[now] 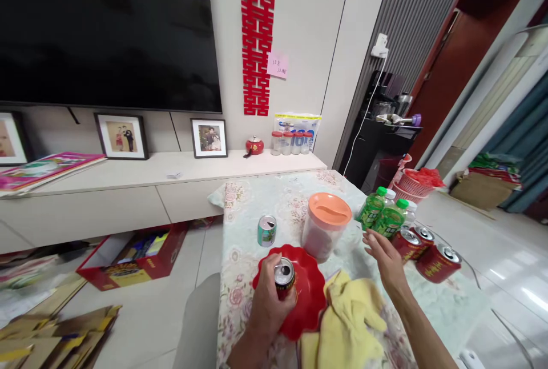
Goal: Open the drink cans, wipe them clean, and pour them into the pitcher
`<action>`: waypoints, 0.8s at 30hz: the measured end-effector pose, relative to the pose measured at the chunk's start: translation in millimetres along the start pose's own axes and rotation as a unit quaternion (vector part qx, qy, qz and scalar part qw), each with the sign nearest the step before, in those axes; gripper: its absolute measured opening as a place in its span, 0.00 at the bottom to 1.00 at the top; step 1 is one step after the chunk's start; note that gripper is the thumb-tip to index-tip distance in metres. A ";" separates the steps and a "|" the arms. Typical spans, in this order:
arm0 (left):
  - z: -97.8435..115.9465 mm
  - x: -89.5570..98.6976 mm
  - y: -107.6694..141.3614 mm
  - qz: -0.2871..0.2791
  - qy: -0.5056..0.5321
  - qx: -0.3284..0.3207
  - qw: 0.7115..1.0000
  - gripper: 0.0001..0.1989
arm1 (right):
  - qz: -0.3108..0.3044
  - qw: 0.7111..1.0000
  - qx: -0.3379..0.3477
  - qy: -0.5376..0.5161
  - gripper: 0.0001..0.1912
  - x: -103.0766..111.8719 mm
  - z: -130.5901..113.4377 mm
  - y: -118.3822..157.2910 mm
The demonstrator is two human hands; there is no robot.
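Observation:
My left hand (pixel 270 295) is wrapped round a dark drink can (pixel 284 273) with an opened silver top. Can and hand are over a red scalloped plate (pixel 309 292); whether the can touches it I cannot tell. To the right, my right hand (pixel 383 252) is held out with fingers extended and nothing in it. It is nearest to the green-capped bottles (pixel 389 219) and the red cans (pixel 438 263). Behind the plate stand a small green can (pixel 267 231) and a clear canister with an orange lid (pixel 329 212). A yellow cloth (pixel 349 323) lies crumpled beside the plate.
The table has a floral tablecloth (pixel 240 249). Beyond it runs a low white cabinet (pixel 180 172) with picture frames, jars and a red pot (pixel 254 145). On the floor at left are a red box (pixel 128 260) and flattened cardboard (pixel 55 335). A pink basket (pixel 413 183) stands at right.

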State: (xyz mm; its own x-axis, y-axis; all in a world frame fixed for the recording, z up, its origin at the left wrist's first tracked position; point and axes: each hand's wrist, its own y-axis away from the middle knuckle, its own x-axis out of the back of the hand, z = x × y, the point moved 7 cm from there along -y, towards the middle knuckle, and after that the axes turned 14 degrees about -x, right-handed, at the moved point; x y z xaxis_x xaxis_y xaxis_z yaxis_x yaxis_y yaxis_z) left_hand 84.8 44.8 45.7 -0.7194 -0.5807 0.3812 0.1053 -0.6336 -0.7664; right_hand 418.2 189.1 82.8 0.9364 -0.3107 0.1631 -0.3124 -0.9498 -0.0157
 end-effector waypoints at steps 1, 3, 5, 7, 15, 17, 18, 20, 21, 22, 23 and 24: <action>0.5 0.0 -0.2 0.000 0.005 0.002 1.000 0.34 | -0.020 0.999 -0.006 -0.027 0.32 -9.9 -1.4 -2.5; 2.1 -0.1 -0.7 0.001 0.013 0.004 1.000 0.35 | -0.060 0.996 -0.020 -0.071 0.31 -28.2 -2.5 -5.0; 3.5 -0.6 -1.2 0.003 0.020 0.005 1.000 0.36 | -0.091 0.990 -0.019 -0.107 0.28 -43.3 -3.0 -4.8; 3.2 -1.3 -0.8 0.006 0.024 0.014 1.000 0.36 | -0.111 0.984 -0.009 -0.139 0.24 -55.4 -2.4 -3.9; 1.2 -4.1 0.9 0.004 0.040 0.027 0.999 0.38 | -0.111 0.965 0.016 -0.237 0.19 -70.5 0.4 -6.7; 1.4 -4.7 0.6 0.005 0.042 0.024 0.999 0.38 | -0.099 0.962 0.022 -0.253 0.20 -64.7 -2.9 -6.2; 1.5 -4.8 0.4 0.007 0.041 0.022 0.999 0.38 | -0.091 0.961 0.025 -0.259 0.21 -60.8 -5.0 -5.7; 1.9 -5.0 0.1 0.012 0.039 0.018 0.999 0.38 | -0.077 0.960 0.030 -0.266 0.23 -52.1 -9.5 -4.4; 2.0 -5.1 0.1 0.014 0.040 0.017 0.999 0.38 | -0.071 0.960 0.031 -0.268 0.24 -47.7 -11.6 -3.6; 2.0 -5.3 0.2 0.016 0.042 0.018 0.999 0.38 | -0.066 0.961 0.032 -0.268 0.25 -43.3 -13.4 -2.8; 1.9 -5.4 0.4 0.017 0.045 0.019 0.999 0.38 | -0.060 0.961 0.032 -0.268 0.25 -39.0 -15.1 -1.7; 1.8 -5.4 0.5 0.019 0.049 0.020 0.998 0.37 | -0.055 0.961 0.032 -0.267 0.26 -34.7 -16.5 -0.4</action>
State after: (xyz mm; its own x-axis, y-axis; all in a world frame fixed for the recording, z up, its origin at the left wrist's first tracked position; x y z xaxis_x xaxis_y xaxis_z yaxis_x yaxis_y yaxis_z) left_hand 90.0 46.6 44.1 -0.7782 -0.5529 0.2978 0.1596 -0.6328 -0.7577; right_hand 383.2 200.9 93.4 0.9170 -0.1656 -0.3629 -0.2115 -0.9732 -0.0905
